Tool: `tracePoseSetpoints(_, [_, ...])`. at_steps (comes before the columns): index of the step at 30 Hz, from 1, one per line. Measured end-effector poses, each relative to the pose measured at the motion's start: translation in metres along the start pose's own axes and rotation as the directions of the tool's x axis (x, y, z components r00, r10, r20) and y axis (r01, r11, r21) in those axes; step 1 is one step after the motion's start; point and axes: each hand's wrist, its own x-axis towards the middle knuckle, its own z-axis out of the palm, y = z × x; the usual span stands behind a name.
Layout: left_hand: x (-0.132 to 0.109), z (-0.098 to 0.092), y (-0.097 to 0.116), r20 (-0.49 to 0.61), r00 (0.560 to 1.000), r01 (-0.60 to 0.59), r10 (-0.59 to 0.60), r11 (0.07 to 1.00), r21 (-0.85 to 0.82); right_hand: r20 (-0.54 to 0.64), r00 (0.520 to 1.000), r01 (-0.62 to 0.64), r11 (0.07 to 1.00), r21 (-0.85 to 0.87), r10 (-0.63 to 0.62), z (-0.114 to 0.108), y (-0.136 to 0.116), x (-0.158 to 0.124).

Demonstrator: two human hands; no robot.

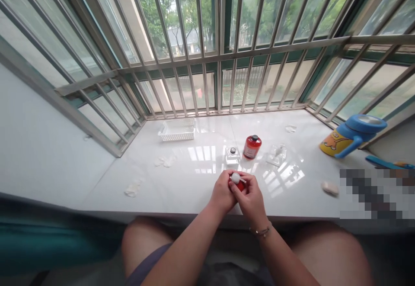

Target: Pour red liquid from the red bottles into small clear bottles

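Near the counter's front edge, my left hand (223, 193) is closed around a small red bottle (239, 185) with a white pump top. My right hand (251, 197) is closed on the same bottle from the right, its fingers by the white top. The two hands hide most of the bottle. Just beyond them stands a clear square bottle (232, 156) with a dark cap. To its right is a red bottle (252, 147) with a black cap, upright on the white counter (181, 191).
A white basket (177, 131) sits at the back left. Crumpled tissues (132, 188) lie at the left. Clear plastic packaging (276, 155) is right of the red bottle. Further right are a beige object (330, 188) and a blue and yellow flask (352, 135). Metal window bars (227, 56) rise behind.
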Motion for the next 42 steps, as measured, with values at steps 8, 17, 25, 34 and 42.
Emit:
tracePoseSetpoints(8, [0.0, 0.003, -0.004, -0.014, 1.0, 0.008, -0.008, 1.0, -0.019, 0.067, 0.995, 0.086, 0.984, -0.155, -0.076, 0.0, -0.003, 0.002])
tracePoseSetpoints(17, [0.001, 0.002, -0.006, 0.018, 1.0, 0.026, -0.025, 0.999, -0.026, -0.014, 0.998, 0.056, 0.99, -0.132, -0.059, 0.004, 0.005, -0.002])
tracePoseSetpoints(25, [0.002, 0.0, -0.005, 0.018, 1.0, 0.021, -0.021, 0.999, 0.027, -0.065, 0.997, 0.026, 0.997, -0.066, -0.031, 0.003, 0.003, -0.004])
tracePoseSetpoints(34, [0.001, -0.002, -0.006, 0.017, 1.0, 0.003, -0.003, 1.0, 0.011, -0.085, 0.996, 0.033, 0.998, -0.058, -0.038, 0.007, 0.003, -0.006])
tracePoseSetpoints(42, [-0.002, 0.001, -0.005, -0.012, 0.999, -0.032, 0.032, 0.998, 0.047, 0.118, 0.959, 0.283, 0.914, -0.292, -0.259, -0.009, 0.005, 0.001])
